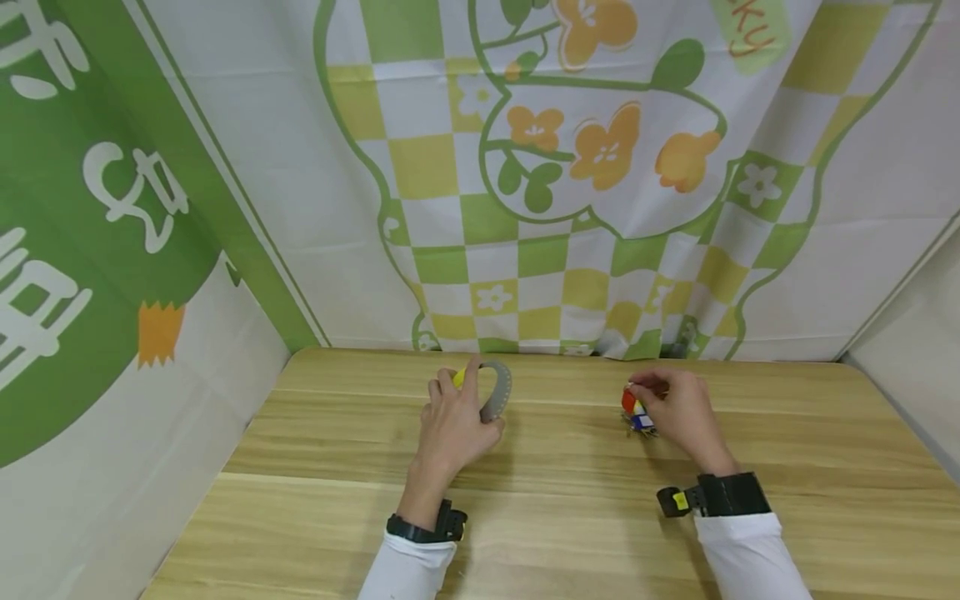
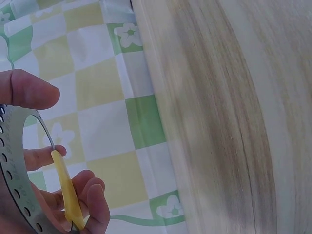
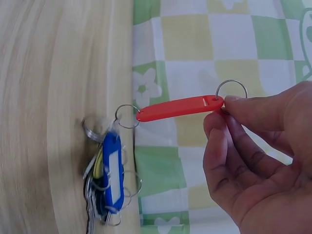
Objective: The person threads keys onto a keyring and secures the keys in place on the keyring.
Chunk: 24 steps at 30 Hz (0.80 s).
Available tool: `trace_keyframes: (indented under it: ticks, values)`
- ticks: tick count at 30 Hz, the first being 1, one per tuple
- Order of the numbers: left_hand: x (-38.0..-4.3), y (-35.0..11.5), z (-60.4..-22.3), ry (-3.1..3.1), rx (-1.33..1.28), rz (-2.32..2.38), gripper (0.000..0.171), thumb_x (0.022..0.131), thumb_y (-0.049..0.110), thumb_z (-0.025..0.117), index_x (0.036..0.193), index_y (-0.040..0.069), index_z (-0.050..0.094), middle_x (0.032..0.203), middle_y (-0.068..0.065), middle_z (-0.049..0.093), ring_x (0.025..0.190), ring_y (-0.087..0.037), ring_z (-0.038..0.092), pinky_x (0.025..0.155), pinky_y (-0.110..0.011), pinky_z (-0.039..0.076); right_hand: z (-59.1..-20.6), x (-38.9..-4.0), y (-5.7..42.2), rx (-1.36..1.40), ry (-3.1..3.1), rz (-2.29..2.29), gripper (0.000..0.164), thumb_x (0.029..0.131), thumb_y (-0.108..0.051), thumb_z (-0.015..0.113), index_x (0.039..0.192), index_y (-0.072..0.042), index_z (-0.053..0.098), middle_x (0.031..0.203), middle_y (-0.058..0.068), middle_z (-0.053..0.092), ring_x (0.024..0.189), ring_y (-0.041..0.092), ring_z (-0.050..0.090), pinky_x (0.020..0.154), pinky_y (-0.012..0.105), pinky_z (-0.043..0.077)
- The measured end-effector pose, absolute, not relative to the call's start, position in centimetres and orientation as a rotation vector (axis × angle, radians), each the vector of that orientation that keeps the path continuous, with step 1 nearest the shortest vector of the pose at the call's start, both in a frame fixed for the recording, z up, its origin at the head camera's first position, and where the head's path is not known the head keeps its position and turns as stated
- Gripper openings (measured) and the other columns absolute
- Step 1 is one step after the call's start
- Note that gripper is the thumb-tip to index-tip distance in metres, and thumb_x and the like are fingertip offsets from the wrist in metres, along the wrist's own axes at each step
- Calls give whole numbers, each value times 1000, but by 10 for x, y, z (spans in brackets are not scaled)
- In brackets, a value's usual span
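My left hand [image 1: 453,421] holds a grey curved band [image 1: 498,392] with a row of holes along it. In the left wrist view my thumb touches the band near its top, and my curled fingers are around a yellow piece [image 2: 67,187] joined to it by thin metal. My right hand [image 1: 682,412] pinches one end of a red key tag [image 3: 180,108], beside its metal ring. From the tag's other end hangs a bunch of keys [image 3: 90,200] with a blue tag [image 3: 113,173], a yellow tag and several rings, slightly blurred.
Both hands are over a wooden table [image 1: 555,500]. A checked, flowered curtain [image 1: 540,258] hangs along its back edge, and a green and white cloth [image 1: 247,358] is at the left. Black straps with small cameras circle both wrists.
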<state>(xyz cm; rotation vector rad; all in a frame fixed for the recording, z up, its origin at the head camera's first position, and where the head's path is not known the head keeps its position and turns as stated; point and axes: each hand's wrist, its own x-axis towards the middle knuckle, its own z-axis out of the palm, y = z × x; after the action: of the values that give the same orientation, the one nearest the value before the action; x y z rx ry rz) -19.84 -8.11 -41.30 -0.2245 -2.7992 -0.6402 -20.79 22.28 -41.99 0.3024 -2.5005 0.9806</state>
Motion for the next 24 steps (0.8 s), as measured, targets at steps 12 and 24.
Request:
trace_keyframes:
  ticks: [12, 24]
  values:
    - [-199, -82, -411, -2802, -218, -626, 87, 68, 38, 63, 145, 22, 28, 122, -23, 38, 103, -35, 41, 63, -43, 41, -408, -199, 208, 288, -2449, 1079, 7, 83, -13, 65, 90, -13, 67, 80, -2, 64, 71, 11, 60, 65, 27, 47]
    - [-197, -82, -409, -2794, -226, -628, 87, 66, 38, 66, 144, 22, 31, 123, -23, 39, 103, -35, 41, 65, -45, 41, -400, -193, 187, 250, -2454, 1156, 10, 85, -17, 63, 94, -13, 67, 84, -1, 64, 75, 12, 60, 68, 29, 47]
